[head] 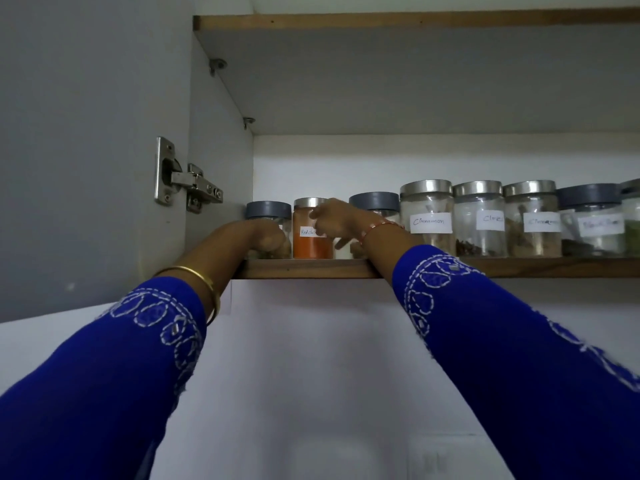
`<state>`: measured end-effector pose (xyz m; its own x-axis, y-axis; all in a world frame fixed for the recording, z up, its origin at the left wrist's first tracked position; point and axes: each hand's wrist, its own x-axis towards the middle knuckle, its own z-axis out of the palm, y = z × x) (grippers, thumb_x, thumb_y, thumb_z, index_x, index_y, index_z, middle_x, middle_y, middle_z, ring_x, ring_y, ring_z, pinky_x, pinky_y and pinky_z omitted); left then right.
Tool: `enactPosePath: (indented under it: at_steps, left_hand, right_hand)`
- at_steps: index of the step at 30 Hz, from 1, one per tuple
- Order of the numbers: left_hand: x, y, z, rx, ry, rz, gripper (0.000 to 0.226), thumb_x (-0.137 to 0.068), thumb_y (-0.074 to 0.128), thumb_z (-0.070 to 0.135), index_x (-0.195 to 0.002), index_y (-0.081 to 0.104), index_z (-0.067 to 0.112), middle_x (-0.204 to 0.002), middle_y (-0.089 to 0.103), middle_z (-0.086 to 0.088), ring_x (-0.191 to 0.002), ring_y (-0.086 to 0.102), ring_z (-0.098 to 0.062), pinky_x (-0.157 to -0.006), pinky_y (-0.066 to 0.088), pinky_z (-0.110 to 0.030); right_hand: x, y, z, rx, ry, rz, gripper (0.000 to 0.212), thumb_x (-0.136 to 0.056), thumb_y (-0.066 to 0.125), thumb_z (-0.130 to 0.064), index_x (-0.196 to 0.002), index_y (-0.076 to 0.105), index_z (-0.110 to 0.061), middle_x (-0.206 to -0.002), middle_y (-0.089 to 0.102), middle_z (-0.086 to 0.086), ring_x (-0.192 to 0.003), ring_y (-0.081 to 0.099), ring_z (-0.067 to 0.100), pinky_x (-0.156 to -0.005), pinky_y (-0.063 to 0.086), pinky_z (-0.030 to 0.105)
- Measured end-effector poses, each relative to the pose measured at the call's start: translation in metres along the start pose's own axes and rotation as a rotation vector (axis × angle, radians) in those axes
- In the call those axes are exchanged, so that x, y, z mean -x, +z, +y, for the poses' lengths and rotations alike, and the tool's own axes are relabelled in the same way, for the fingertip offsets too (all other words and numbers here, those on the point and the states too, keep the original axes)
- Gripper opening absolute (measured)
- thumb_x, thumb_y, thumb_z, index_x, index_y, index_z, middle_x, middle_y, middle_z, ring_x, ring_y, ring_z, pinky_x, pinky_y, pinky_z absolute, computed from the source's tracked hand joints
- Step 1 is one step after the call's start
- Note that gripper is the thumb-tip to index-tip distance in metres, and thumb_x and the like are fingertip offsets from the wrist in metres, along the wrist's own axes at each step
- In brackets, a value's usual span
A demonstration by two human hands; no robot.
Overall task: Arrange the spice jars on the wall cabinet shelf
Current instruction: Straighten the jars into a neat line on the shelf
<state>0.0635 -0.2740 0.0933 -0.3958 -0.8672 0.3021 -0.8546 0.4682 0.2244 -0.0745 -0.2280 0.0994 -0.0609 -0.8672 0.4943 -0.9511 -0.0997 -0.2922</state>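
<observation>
Two blue sleeves with white stitching reach up to the wooden shelf (311, 268) of the wall cabinet, the left one (104, 358) ending at a gold bangle (204, 282), the right one (502, 334) at a thin bracelet (375, 228). Over the shelf's front edge the left hand (268, 237) curls round the lower part of the grey-lidded jar (268, 211) at the shelf's left end, beside the cabinet wall. The right hand (334, 220) lies across the red chilli jar (311, 237), its fingers bent against the label; a firm grip cannot be told. Behind that hand stands another grey-lidded jar (374, 201). Further right along the shelf stand the cinnamon jar (427, 216), the cloves jar (479, 216), a third steel-lidded jar (531, 220) and a grey-lidded one (590, 223), side by side. Left of the shelf a steel hinge (183, 178) joins the open door (86, 150).
</observation>
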Motion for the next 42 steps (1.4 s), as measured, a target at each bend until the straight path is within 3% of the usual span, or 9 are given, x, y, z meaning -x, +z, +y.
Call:
enactPosePath:
  at_steps: [2, 4, 10, 13, 16, 23, 32, 37, 42]
  left_hand:
    - [0.005, -0.001, 0.005, 0.028, 0.057, 0.107, 0.028, -0.095, 0.041, 0.011, -0.115, 0.054, -0.004, -0.121, 0.053, -0.021, -0.105, 0.05, -0.024, -0.082, 0.042, -0.028]
    - [0.012, 0.001, 0.013, 0.109, 0.118, 0.189, 0.036, -0.096, 0.039, 0.012, -0.128, 0.049, -0.002, -0.135, 0.049, -0.019, -0.12, 0.048, -0.028, -0.095, 0.04, -0.03]
    - [0.026, 0.011, 0.049, 0.265, 0.23, 0.241, 0.04, -0.097, 0.036, 0.017, -0.136, 0.043, 0.011, -0.145, 0.041, -0.013, -0.13, 0.041, -0.027, -0.103, 0.035, -0.031]
    - [0.031, 0.018, 0.076, 0.23, 0.29, 0.283, 0.042, -0.095, 0.041, 0.022, -0.137, 0.043, 0.014, -0.146, 0.04, -0.009, -0.132, 0.039, -0.025, -0.104, 0.032, -0.031]
    - [0.038, 0.025, 0.103, 0.24, 0.351, 0.329, 0.042, -0.095, 0.043, 0.021, -0.136, 0.043, 0.013, -0.144, 0.043, -0.009, -0.132, 0.039, -0.024, -0.103, 0.032, -0.029]
    - [0.039, 0.035, 0.127, 0.196, 0.343, 0.212, 0.045, -0.09, 0.048, 0.016, -0.135, 0.045, 0.012, -0.144, 0.042, -0.008, -0.13, 0.042, -0.022, -0.092, 0.032, -0.022]
    - [0.043, 0.032, 0.131, 0.042, 0.261, 0.064, 0.048, -0.096, 0.037, 0.013, -0.143, 0.03, 0.009, -0.153, 0.027, -0.009, -0.14, 0.027, -0.023, -0.11, 0.023, -0.028]
    - [0.043, 0.032, 0.133, 0.002, 0.234, 0.055, 0.045, -0.096, 0.035, 0.014, -0.141, 0.035, 0.006, -0.151, 0.031, -0.011, -0.137, 0.031, -0.024, -0.108, 0.026, -0.028]
    - [0.041, 0.033, 0.133, -0.023, 0.232, 0.039, 0.045, -0.097, 0.035, 0.015, -0.141, 0.034, 0.006, -0.152, 0.029, -0.011, -0.139, 0.029, -0.024, -0.109, 0.024, -0.028]
  right_hand:
    - [0.008, -0.006, -0.008, -0.2, -0.097, 0.133, 0.033, -0.094, 0.046, -0.007, -0.124, 0.056, 0.003, -0.125, 0.059, 0.02, -0.108, 0.059, 0.031, -0.082, 0.052, 0.031]
    - [0.018, -0.015, -0.004, -0.255, -0.135, 0.275, 0.03, -0.091, 0.048, -0.003, -0.117, 0.062, 0.001, -0.123, 0.061, 0.018, -0.091, 0.057, 0.023, -0.065, 0.045, 0.019]
    - [0.049, -0.043, 0.04, -0.271, -0.127, 0.68, 0.026, -0.089, 0.051, -0.002, -0.112, 0.062, -0.006, -0.08, 0.064, 0.011, -0.064, 0.058, 0.014, -0.07, 0.053, 0.022]
    - [0.069, -0.056, 0.072, -0.192, -0.084, 0.817, 0.026, -0.088, 0.056, -0.003, -0.114, 0.057, -0.007, -0.079, 0.063, 0.014, -0.071, 0.06, 0.022, -0.072, 0.055, 0.037]
    - [0.083, -0.067, 0.095, -0.18, -0.003, 0.879, 0.02, -0.085, 0.057, -0.001, -0.105, 0.057, -0.004, -0.087, 0.064, 0.017, -0.081, 0.062, 0.027, -0.073, 0.052, 0.036]
    - [0.084, -0.069, 0.117, 0.013, 0.046, 0.714, 0.012, -0.084, 0.057, -0.002, -0.089, 0.068, -0.002, -0.094, 0.069, 0.014, -0.087, 0.061, 0.022, -0.071, 0.043, 0.024]
    - [0.08, -0.061, 0.111, 0.228, -0.077, 0.336, 0.041, -0.085, 0.063, -0.009, -0.124, 0.062, -0.02, -0.124, 0.063, 0.012, -0.114, 0.059, 0.025, -0.094, 0.046, 0.03]
    - [0.077, -0.062, 0.112, 0.226, -0.05, 0.332, 0.037, -0.088, 0.057, -0.004, -0.122, 0.064, -0.018, -0.135, 0.056, 0.012, -0.123, 0.053, 0.026, -0.099, 0.042, 0.029]
    - [0.072, -0.06, 0.118, 0.295, 0.014, 0.315, 0.032, -0.087, 0.055, -0.002, -0.117, 0.067, -0.007, -0.125, 0.062, 0.015, -0.115, 0.057, 0.029, -0.098, 0.048, 0.034]
